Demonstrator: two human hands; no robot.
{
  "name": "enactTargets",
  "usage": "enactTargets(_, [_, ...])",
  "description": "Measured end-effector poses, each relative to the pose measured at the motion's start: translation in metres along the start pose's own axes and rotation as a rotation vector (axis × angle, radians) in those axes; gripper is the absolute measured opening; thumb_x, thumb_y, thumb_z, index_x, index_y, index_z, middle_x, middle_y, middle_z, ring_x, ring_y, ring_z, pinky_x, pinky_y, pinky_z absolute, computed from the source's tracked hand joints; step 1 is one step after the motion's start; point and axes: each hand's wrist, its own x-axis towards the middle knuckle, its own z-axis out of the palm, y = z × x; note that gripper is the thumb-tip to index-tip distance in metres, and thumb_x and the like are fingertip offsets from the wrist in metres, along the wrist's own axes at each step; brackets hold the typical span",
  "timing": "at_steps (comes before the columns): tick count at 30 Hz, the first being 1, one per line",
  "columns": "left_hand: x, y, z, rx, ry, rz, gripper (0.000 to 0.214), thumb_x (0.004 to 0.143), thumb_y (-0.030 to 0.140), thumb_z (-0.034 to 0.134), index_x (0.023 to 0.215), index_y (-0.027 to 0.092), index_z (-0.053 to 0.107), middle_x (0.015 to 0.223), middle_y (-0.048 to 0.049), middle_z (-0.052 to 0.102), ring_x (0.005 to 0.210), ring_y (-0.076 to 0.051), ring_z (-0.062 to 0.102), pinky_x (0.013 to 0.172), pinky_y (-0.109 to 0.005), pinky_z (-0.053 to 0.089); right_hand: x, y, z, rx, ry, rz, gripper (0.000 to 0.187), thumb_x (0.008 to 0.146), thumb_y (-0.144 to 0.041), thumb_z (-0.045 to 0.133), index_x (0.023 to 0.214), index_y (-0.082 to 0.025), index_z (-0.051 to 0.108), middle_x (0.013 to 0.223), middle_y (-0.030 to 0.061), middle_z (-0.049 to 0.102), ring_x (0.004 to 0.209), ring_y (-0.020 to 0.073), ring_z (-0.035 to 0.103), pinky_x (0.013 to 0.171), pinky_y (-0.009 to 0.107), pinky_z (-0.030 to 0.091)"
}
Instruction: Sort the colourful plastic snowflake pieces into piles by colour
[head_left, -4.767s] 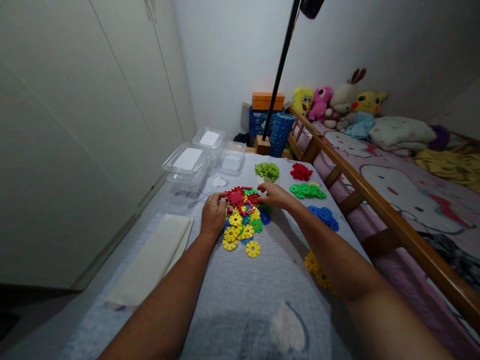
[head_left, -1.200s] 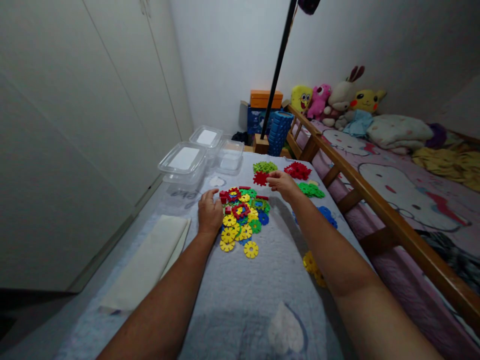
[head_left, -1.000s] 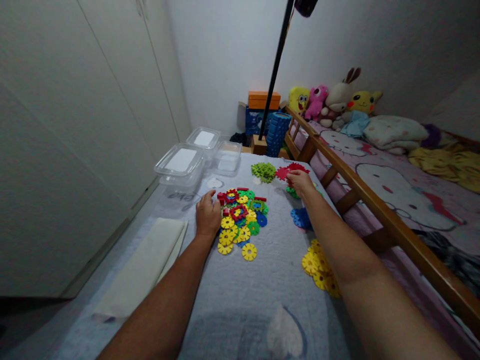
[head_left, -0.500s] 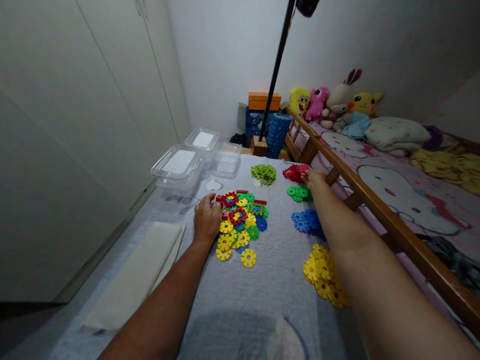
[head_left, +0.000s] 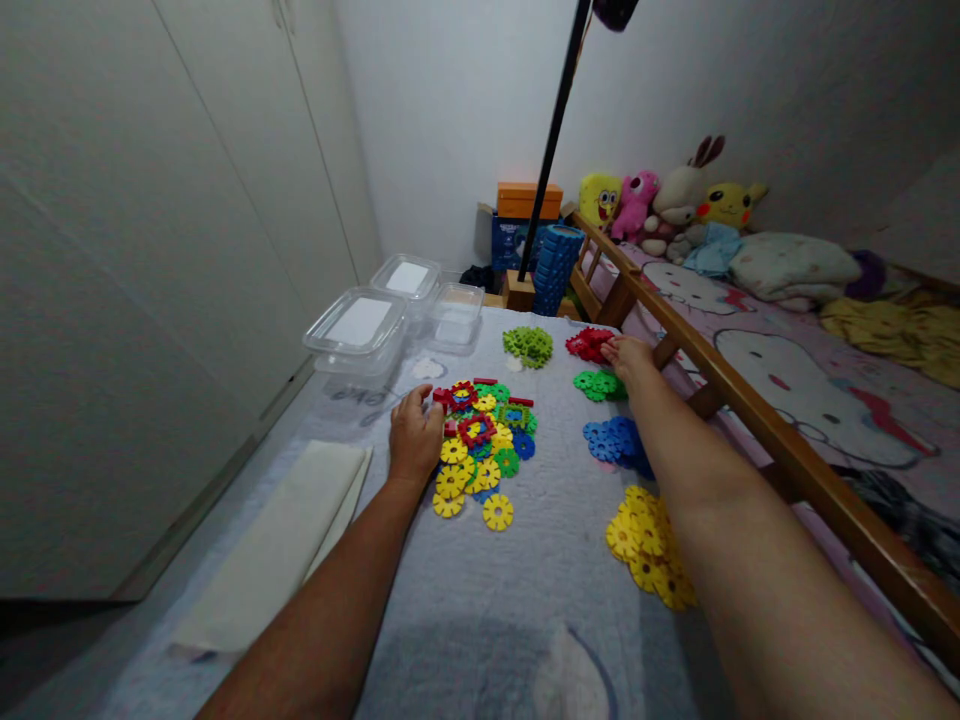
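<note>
A mixed heap of plastic gear-shaped pieces [head_left: 484, 445] in red, yellow, green and blue lies on the grey quilted surface [head_left: 525, 600]. My left hand [head_left: 414, 436] rests at the heap's left edge, fingers loosely curled, holding nothing I can see. My right hand [head_left: 628, 358] reaches far right and touches the red pile [head_left: 586, 344], fingers stretched toward it. Sorted piles lie around that arm: light green [head_left: 529, 344], dark green [head_left: 596, 384], blue [head_left: 611, 441] and yellow [head_left: 645, 550].
Three clear lidded plastic boxes [head_left: 360, 330] stand at the far left. A folded white cloth [head_left: 281, 545] lies left of my arm. A wooden bed rail [head_left: 757, 400] borders the right side, with plush toys [head_left: 675, 200] behind. A black pole [head_left: 551, 150] rises at the back.
My right hand carried red pieces from the mixed heap across to the red pile at the far right and now rests against it. My left hand has stayed by the heap.
</note>
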Motion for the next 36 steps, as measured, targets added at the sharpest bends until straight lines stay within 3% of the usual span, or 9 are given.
enactTargets(4, [0.001,0.000,0.000,-0.026,0.004,-0.005,0.038,0.089,0.031,0.050,0.121,0.019,0.066,0.126,-0.0127,0.071,0.117,-0.028,0.064,0.112,-0.049,0.046,-0.008,-0.002,-0.001,-0.020,0.005,-0.061,0.016,0.078,-0.003,0.059,0.078,-0.018,0.053,0.054,-0.0071,0.053,0.044,0.0059,0.055,0.045,0.012,0.049])
enactTargets(7, [0.001,-0.002,0.002,-0.053,0.016,-0.012,0.038,0.088,0.028,0.049,0.121,0.020,0.066,0.126,-0.0118,0.070,0.119,-0.027,0.064,0.111,-0.047,0.048,-0.026,-0.001,0.002,-0.112,-0.091,-0.152,0.016,0.074,-0.004,0.062,0.081,-0.018,0.056,0.055,-0.0068,0.055,0.045,0.0061,0.053,0.043,0.013,0.045])
enactTargets(10, [0.000,-0.003,0.003,-0.070,0.030,-0.017,0.039,0.087,0.025,0.048,0.121,0.021,0.066,0.126,-0.0108,0.070,0.120,-0.026,0.064,0.111,-0.045,0.048,-0.056,0.004,0.006,-0.282,-0.360,-0.284,0.012,0.072,-0.007,0.064,0.079,-0.016,0.060,0.061,-0.0038,0.061,0.050,0.0073,0.055,0.045,0.015,0.042])
enactTargets(15, [0.001,-0.004,0.003,-0.089,0.032,-0.019,0.039,0.087,0.024,0.047,0.120,0.020,0.067,0.123,-0.0107,0.071,0.119,-0.026,0.064,0.110,-0.044,0.049,-0.116,0.020,0.011,-0.833,-0.994,-0.528,0.009,0.074,-0.018,0.073,0.082,-0.015,0.071,0.072,0.0000,0.068,0.062,0.0120,0.059,0.058,0.022,0.044])
enactTargets(18, [0.002,-0.003,0.003,-0.086,0.025,-0.023,0.039,0.087,0.026,0.048,0.120,0.019,0.066,0.123,-0.0116,0.071,0.118,-0.026,0.065,0.110,-0.045,0.049,-0.140,0.031,0.011,-1.120,-1.141,-0.754,0.030,0.069,-0.025,0.084,0.096,-0.016,0.076,0.092,0.0047,0.073,0.080,0.0170,0.063,0.072,0.025,0.047])
enactTargets(21, [0.002,-0.002,0.002,-0.077,0.019,-0.022,0.039,0.087,0.026,0.047,0.120,0.018,0.066,0.123,-0.0125,0.070,0.118,-0.027,0.064,0.110,-0.045,0.049,-0.151,0.039,0.011,-1.246,-1.113,-0.872,0.043,0.070,-0.024,0.086,0.111,-0.015,0.075,0.106,0.0084,0.072,0.094,0.0202,0.064,0.081,0.026,0.047])
enactTargets(28, [0.002,-0.002,0.002,-0.074,0.022,-0.018,0.037,0.086,0.027,0.048,0.118,0.018,0.067,0.120,-0.0119,0.070,0.115,-0.026,0.064,0.109,-0.044,0.049,-0.142,0.041,0.011,-1.174,-1.034,-0.774,0.031,0.074,-0.020,0.083,0.102,-0.017,0.072,0.098,0.0035,0.071,0.082,0.0154,0.062,0.073,0.023,0.045])
enactTargets(31, [0.002,-0.002,0.002,-0.061,0.023,-0.025,0.037,0.086,0.027,0.049,0.118,0.018,0.067,0.120,-0.0117,0.070,0.115,-0.026,0.064,0.109,-0.044,0.049,-0.122,0.040,0.019,-1.091,-0.883,-0.784,0.020,0.074,-0.020,0.082,0.090,-0.017,0.071,0.092,0.0020,0.068,0.077,0.0142,0.060,0.073,0.024,0.044])
enactTargets(36, [0.002,0.000,0.001,-0.055,0.013,-0.015,0.037,0.087,0.029,0.049,0.118,0.018,0.067,0.118,-0.0119,0.070,0.113,-0.027,0.064,0.108,-0.045,0.048,-0.083,0.041,0.044,-0.957,-0.567,-0.861,0.013,0.073,-0.020,0.078,0.080,-0.018,0.067,0.085,0.0018,0.064,0.087,0.0190,0.059,0.084,0.030,0.047])
